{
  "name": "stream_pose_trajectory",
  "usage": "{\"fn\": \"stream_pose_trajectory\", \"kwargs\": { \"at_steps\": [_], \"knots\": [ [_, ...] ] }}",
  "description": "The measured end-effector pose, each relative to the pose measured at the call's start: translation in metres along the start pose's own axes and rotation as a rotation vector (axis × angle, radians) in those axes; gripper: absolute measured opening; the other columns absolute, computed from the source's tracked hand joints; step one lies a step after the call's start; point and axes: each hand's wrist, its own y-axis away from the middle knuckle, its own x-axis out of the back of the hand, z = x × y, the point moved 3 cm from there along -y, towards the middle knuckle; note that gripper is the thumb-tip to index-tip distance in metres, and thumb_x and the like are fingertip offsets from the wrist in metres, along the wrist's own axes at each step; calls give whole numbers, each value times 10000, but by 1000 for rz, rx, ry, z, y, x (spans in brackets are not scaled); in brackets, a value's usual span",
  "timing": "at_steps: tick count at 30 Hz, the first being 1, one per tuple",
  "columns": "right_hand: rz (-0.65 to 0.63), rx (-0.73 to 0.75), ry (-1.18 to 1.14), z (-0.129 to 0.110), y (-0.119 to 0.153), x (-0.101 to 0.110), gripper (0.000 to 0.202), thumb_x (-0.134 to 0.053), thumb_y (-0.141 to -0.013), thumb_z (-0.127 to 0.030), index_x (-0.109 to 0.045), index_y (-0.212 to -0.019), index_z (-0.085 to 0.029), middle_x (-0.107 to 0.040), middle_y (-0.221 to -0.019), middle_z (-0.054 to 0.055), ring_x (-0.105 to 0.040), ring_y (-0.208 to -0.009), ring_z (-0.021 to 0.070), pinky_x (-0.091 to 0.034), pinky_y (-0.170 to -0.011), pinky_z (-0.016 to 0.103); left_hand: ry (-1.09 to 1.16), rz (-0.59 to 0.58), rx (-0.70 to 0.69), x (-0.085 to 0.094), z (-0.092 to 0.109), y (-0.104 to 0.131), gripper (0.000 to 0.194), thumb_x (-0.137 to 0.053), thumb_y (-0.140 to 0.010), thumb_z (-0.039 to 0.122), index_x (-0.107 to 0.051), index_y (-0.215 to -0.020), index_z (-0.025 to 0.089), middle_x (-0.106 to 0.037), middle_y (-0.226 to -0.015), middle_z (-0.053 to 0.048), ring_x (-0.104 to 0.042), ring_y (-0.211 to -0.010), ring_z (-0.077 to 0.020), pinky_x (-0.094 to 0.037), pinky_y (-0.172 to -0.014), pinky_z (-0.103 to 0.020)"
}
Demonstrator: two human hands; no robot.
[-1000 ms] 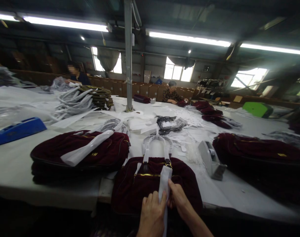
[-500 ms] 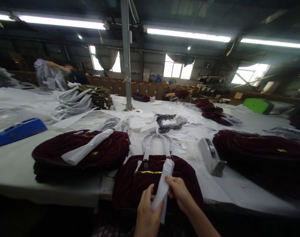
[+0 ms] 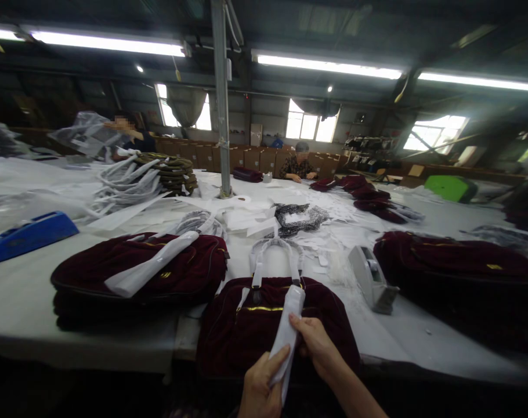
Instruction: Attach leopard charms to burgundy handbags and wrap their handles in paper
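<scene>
The white strip I hold looks thin, smooth and faintly glossy, paper or plastic, I cannot tell which. The maroon bag before me appears soft, matt cloth; its zip, shiny gold-toned metal. The blue holder resembles smooth plastic.

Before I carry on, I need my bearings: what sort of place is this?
Probably a bag factory's packing area: a maroon handbag with white-wrapped handles lies in front, a gray tape dispenser stands to its right, and a row of cardboard boxes runs along the background.
</scene>
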Motion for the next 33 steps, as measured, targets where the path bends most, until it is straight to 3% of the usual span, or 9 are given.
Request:
{"fn": "stream_pose_trajectory", "kwargs": {
  "at_steps": [4,10,16,18,20,22,24,29,33],
  "knots": [
    [-43,-71,2,-8,5,-2,456,-640,-677,-524,-610,-653,-70,-588,-547,45,-477,-396,64,-285,-297,135,-52,-76,-76,8,-2,1,382,-405,-799,208,-648,-1093,231,-616,-811,-73,-593,-707,-150,-490,-679,-230],
    [-46,-355,-354,-19,9,-6,170,-695,-709,-178,-601,-743,-40,-614,-612,64,-581,-462,98,-490,-420,163,-125,-80,-146,3,3,7,402,-364,-810,217,-626,-1116,218,-610,-917,-105,-605,-729,-146,-492,-671,-226],
    [-3,-283,-420,-17,8,-2,100,-656,-746,-121,-605,-760,-36,-635,-702,82,-616,-567,116,-541,-502,191,-328,-24,-157,15,25,16,271,-498,-779,330,-697,-936,233,-568,-1181,-133,-579,-959,-260,-480,-815,-389],
    [-19,-251,-417,-19,9,0,118,-674,-732,-124,-614,-749,-24,-642,-714,96,-622,-581,124,-541,-508,194,-297,71,-31,33,37,5,422,-575,-726,448,-633,-1083,232,-548,-1218,-141,-594,-920,-270,-483,-812,-425],
    [-35,-228,-408,-21,11,1,134,-696,-714,-129,-621,-735,-20,-647,-712,103,-624,-583,130,-542,-511,199,-101,120,260,47,43,-11,609,-523,-754,523,-453,-1275,214,-523,-1243,-155,-630,-672,-173,-532,-609,-316],
    [-46,-210,-407,-22,11,1,135,-697,-715,-136,-627,-729,-22,-652,-707,103,-625,-582,129,-542,-516,199,183,9,562,42,45,-25,784,-492,-755,573,-206,-1388,208,-498,-1254,-187,-570,-435,-94,-425,-341,-221],
    [-58,-182,-413,-23,12,0,133,-686,-731,-148,-634,-735,-25,-658,-704,104,-627,-582,128,-542,-523,195,385,-126,731,27,44,-33,908,-528,-733,568,-35,-1404,206,-547,-1179,-187,-537,-353,-74,-324,-259,-179],
    [-63,-142,-432,-23,11,0,133,-689,-733,-158,-642,-718,-35,-656,-672,83,-624,-569,120,-546,-521,179,356,-286,741,-9,28,-35,652,-523,-723,583,-426,-1145,95,-610,-607,-26,-540,-321,-120,-329,-251,-152],
    [-72,-172,-492,-19,9,0,147,-719,-702,-152,-642,-727,-30,-638,-654,61,-609,-544,99,-534,-483,147,374,-234,688,-12,18,-28,533,-502,-720,612,-484,-939,126,-529,-479,36,-564,-335,-147,-362,-270,-156]
  ]
}}
